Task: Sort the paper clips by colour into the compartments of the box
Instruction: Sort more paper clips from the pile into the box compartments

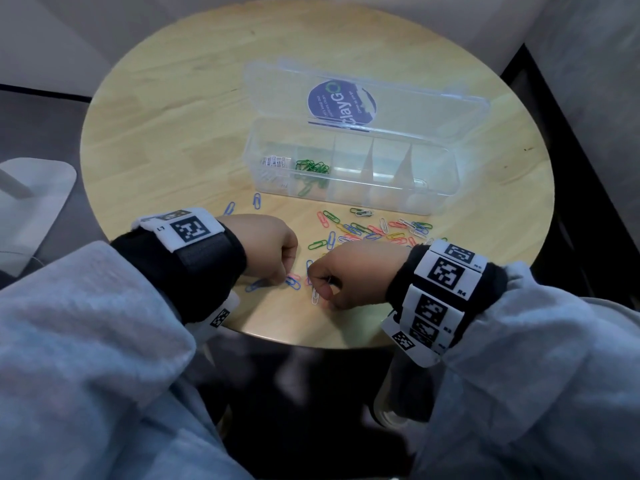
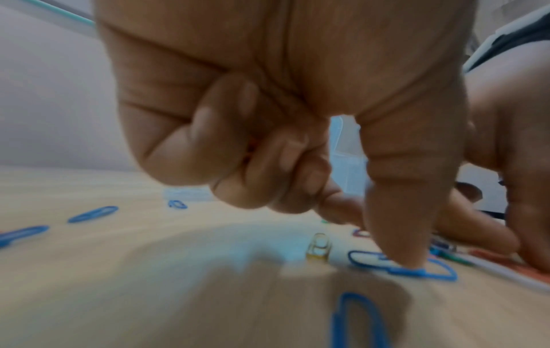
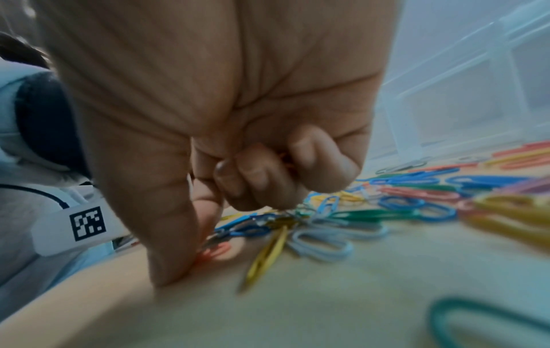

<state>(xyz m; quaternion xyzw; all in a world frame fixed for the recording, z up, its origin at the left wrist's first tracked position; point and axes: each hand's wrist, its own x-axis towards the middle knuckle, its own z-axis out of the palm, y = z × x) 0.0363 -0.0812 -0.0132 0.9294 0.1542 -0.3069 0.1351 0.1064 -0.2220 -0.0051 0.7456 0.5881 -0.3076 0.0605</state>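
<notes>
The clear compartment box (image 1: 381,197) stands open at the table's middle, its lid (image 1: 415,109) laid back. White clips (image 1: 273,162) fill its leftmost compartment and green clips (image 1: 311,168) the one beside it. Mixed loose clips (image 1: 374,230) lie in front of the box. My left hand (image 1: 284,273) has its fingers curled, with a trace of orange-red between them (image 2: 251,146). Its thumb presses a blue clip (image 2: 440,275). My right hand (image 1: 322,282) is curled the same way, also with orange-red inside (image 3: 284,157). Its thumb presses down by a red clip (image 3: 218,250).
The hands work close to the near edge of the round wooden table (image 1: 294,337). Single blue clips (image 1: 256,200) lie spread to the left of the pile. A white clip (image 1: 315,296) lies under the right hand. A white stand base (image 1: 34,195) sits on the floor at left.
</notes>
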